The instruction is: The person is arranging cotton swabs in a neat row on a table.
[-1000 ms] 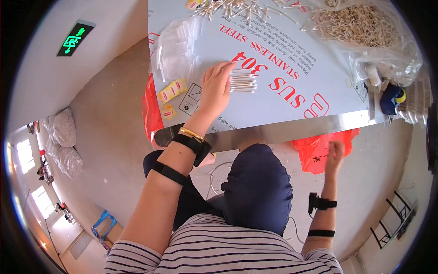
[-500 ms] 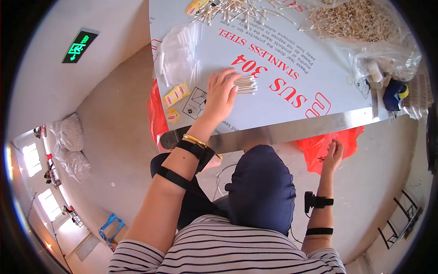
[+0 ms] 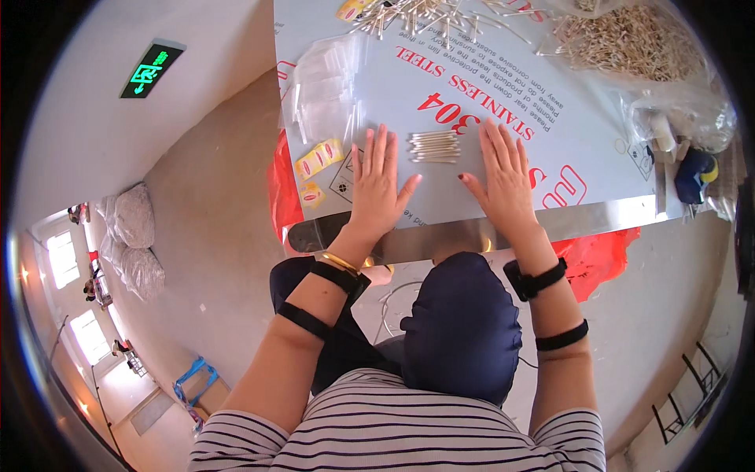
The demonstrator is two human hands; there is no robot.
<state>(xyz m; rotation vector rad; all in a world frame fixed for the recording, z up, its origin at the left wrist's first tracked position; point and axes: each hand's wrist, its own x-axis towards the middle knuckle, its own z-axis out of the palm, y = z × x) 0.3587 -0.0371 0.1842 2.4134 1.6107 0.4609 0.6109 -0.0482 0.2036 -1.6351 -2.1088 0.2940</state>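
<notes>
A small row of cotton swabs (image 3: 434,147) lies on the film-covered steel table (image 3: 503,177), between my two hands. To its left, my left hand (image 3: 379,187) rests flat with the fingers stretched out. My right hand (image 3: 503,179) lies flat on the other side, fingers spread and pointing away from me. Neither hand holds anything or touches the swabs. Left of my left hand are yellow and white labels (image 3: 318,160), and beyond them a stack of clear plastic bags (image 3: 326,86).
Loose cotton swabs (image 3: 440,20) are scattered at the far edge. A large clear bag of swabs (image 3: 629,43) fills the far right. Near the right corner stands a blue tape dispenser (image 3: 695,175). Red plastic bags (image 3: 602,259) hang below the table edge.
My right hand has come up from beside the table onto its surface. My left hand has let go of the swabs and lies flat left of them. The view has shifted slightly.
</notes>
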